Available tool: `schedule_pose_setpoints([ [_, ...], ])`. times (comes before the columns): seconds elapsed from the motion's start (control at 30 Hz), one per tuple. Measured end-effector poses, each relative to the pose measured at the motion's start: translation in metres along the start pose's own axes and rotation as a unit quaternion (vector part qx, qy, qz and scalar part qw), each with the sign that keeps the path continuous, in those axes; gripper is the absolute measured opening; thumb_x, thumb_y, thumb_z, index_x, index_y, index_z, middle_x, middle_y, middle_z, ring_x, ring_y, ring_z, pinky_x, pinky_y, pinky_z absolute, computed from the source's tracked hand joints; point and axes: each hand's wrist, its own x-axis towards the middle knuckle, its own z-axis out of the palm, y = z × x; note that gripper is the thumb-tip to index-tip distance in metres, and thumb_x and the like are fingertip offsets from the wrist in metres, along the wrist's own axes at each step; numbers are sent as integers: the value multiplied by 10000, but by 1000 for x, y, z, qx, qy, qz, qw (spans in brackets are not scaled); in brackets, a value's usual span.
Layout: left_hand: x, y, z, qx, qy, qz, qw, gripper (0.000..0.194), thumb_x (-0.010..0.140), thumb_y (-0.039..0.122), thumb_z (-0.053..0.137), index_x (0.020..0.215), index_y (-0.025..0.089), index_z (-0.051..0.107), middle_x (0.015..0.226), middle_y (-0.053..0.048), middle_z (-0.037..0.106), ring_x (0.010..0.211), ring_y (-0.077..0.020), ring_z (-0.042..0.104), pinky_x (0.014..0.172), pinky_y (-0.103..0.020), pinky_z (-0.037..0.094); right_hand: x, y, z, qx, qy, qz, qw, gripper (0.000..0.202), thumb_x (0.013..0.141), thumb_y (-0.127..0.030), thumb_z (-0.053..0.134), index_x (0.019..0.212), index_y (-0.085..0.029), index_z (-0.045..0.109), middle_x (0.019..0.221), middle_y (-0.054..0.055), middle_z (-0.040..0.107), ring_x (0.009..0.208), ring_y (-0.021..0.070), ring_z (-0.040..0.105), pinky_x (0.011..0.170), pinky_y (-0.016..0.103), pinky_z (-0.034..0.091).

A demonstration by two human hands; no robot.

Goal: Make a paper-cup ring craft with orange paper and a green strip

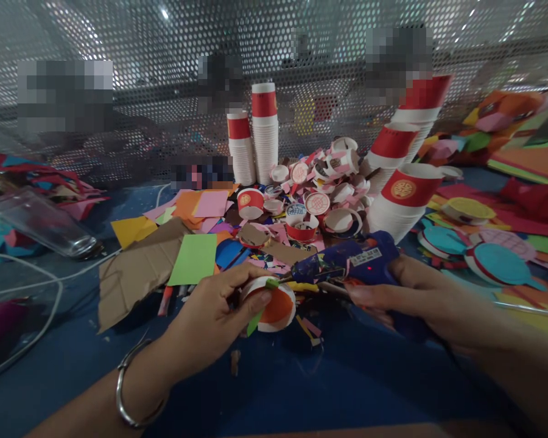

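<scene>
Low over the blue table, my left hand [219, 316] is closed on a round piece cut from a paper cup [276, 313], white-rimmed with an orange face. Pinched against its rim is a strip of green paper [254, 322]. My right hand [406, 292] grips a dark blue hot glue gun [369, 255], its small red light lit. The gun's nozzle points left and meets or nearly meets the green strip at the rim; I cannot tell if they touch. Behind the hands lies a heap of cut cup pieces [317, 204].
Tall stacks of paper cups [265, 140] stand behind the heap, with leaning stacks [399, 207] to its right. Cardboard [137, 274] and green paper [194, 258] lie left. Turquoise round pieces [497, 263] lie right. A clear glass [45, 222] and white cable [57, 292] are far left.
</scene>
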Motion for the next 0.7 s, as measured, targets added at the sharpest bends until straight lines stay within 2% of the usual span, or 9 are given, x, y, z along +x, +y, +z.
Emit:
schedule_pose_setpoints([
  [0.23,-1,1,2,59,57,59,995,188,1038,280,578,1167,250,711,853,23,758,555,-93,658,606,-242,494,-3,-6,7,-46,24,-76,996,457,822,-556,797,579,-239,573,527,-32,463,482,124,367,432,271,273],
  [0.4,-3,1,1,125,121,109,979,205,1005,237,617,1175,254,730,962,-7,785,785,-145,714,706,-259,509,-5,-12,14,-68,48,-149,985,384,859,-483,798,601,-265,615,537,-31,438,497,137,344,467,276,368],
  [0.47,-5,3,1,144,139,123,972,219,982,195,627,1166,245,736,936,-6,781,793,-149,709,713,-260,508,-7,-10,16,-83,66,-154,982,372,871,-480,786,604,-269,635,548,-24,458,509,145,380,517,282,442],
  [0.57,-6,5,2,148,158,152,965,250,964,140,606,1168,220,728,823,9,740,695,-132,675,670,-256,499,-10,-4,18,-113,79,-176,975,320,872,-438,789,624,-275,668,590,-7,539,551,168,484,620,305,537],
  [0.7,-6,7,3,159,171,171,957,291,951,96,590,1175,223,724,796,12,709,666,-133,652,624,-254,485,-14,1,20,-155,75,-210,962,252,907,-384,751,675,-297,703,638,1,653,599,207,610,713,347,605],
])
